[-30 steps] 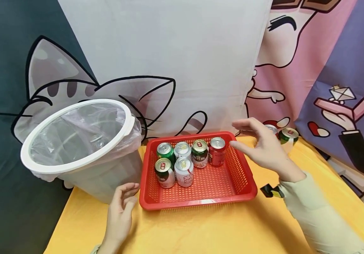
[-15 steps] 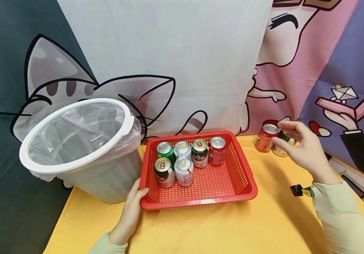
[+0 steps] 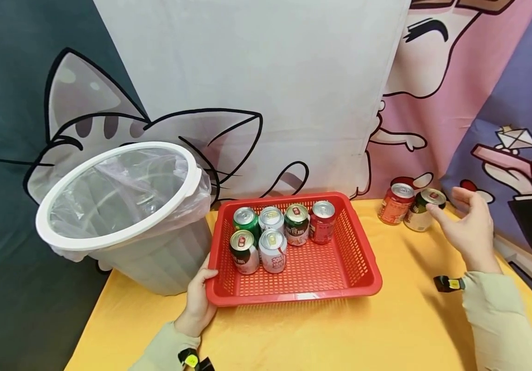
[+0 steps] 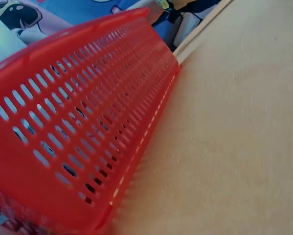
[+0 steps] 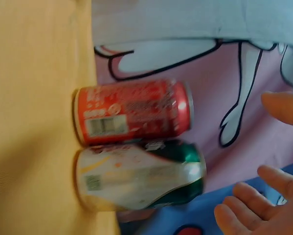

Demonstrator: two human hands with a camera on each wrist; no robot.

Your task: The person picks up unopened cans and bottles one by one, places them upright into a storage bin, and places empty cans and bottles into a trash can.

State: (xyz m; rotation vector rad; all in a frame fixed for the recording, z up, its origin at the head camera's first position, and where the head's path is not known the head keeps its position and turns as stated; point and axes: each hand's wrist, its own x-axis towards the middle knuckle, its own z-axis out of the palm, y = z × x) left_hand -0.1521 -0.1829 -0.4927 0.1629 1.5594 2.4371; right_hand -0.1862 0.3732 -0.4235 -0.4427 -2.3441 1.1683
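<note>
My left hand [image 3: 199, 299] grips the left side of a red plastic basket [image 3: 293, 297], thumb over its rim; the other fingers are mostly hidden. In the basket stand several drink cans, among them a red can [image 3: 322, 226] and a white can [image 3: 273, 255]. My right hand [image 3: 472, 232] is held with thumb and fingers apart, just right of a green and white can [image 5: 141, 176]. Beside that can is another red can [image 5: 131, 112]. Both stand upright on the table, side by side, and the right hand holds nothing.
A grey bin [image 3: 168, 268] with a white rim and a clear plastic liner stands left of the basket. A yellow cloth [image 3: 321, 335] covers the table. Printed curtains [image 3: 266, 62] hang behind it.
My right hand has moved right, from the basket's right side to beside the two cans. My left hand has come up to the basket's left rim and taken hold of it.
</note>
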